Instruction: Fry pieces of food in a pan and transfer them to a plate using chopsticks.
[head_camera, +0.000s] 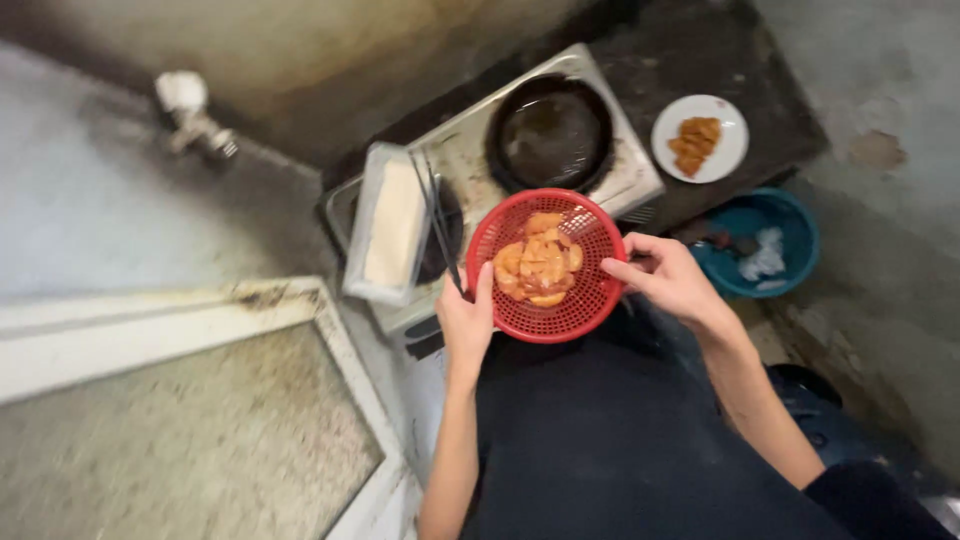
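Left hand and right hand clamped on opposite rims of red mesh basket; probably light, flexible; marinated meat pieces slippery—best gripped by rim.

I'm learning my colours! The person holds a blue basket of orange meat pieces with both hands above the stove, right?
Almost. The basket is red, not blue; the head view shows it. The blue thing is a tub on the floor. The rest holds: the left hand and the right hand grip the basket of orange meat pieces above the stove.
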